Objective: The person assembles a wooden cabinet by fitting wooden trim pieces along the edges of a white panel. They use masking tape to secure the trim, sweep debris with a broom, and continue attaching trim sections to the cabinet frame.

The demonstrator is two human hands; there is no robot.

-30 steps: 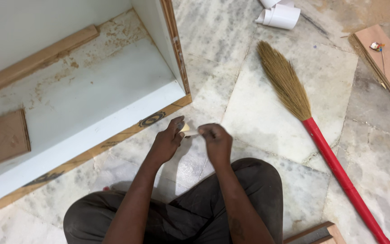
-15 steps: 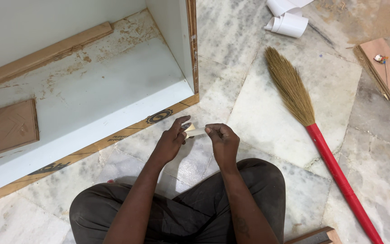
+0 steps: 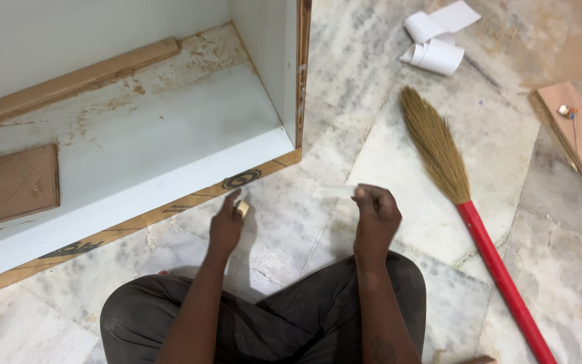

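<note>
Head view: a round dark label (image 3: 241,179) sits on the cabinet's (image 3: 170,135) brown front edge, near its right corner. My left hand (image 3: 227,226) pinches a small tan roll (image 3: 242,208) just below that edge. My right hand (image 3: 375,216) pinches a pale strip (image 3: 335,192), blurred, pulled rightward over the marble floor (image 3: 372,135), apart from the roll.

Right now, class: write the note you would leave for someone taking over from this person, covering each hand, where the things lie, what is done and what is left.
Left hand: pinching a small tan roll, close to the cabinet's front edge.
Right hand: pinching a thin whitish strip, held out flat toward the left.
Nearby: broom on the marble floor at right, white paper rolls beyond it.
Done: a strip is out and apart from the roll.
Left: the strip is not yet laid on anything.
</note>
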